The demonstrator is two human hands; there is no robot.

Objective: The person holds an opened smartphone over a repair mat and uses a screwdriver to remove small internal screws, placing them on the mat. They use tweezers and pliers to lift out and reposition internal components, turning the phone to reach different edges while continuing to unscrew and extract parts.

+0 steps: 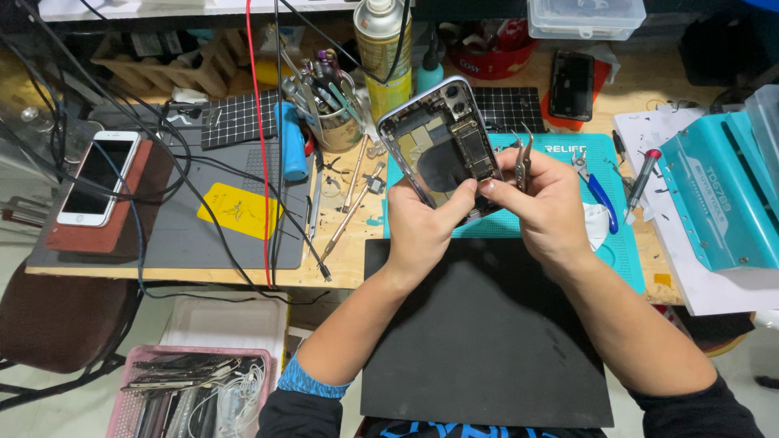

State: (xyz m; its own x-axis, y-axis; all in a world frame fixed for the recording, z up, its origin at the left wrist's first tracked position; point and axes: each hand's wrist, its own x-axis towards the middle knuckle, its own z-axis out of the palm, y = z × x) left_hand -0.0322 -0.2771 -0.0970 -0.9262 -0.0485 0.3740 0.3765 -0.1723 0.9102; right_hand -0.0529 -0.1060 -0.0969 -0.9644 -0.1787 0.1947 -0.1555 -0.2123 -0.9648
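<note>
Both forearms reach up from the bottom edge over a black mat (487, 341). The left hand (422, 231) grips the lower edge of an opened phone (442, 146), thumb pressed on its inner side, holding it tilted above a teal mat (617, 251). The right hand (548, 207) pinches the phone's lower right corner, with tweezers (523, 158) tucked upright between its fingers.
</note>
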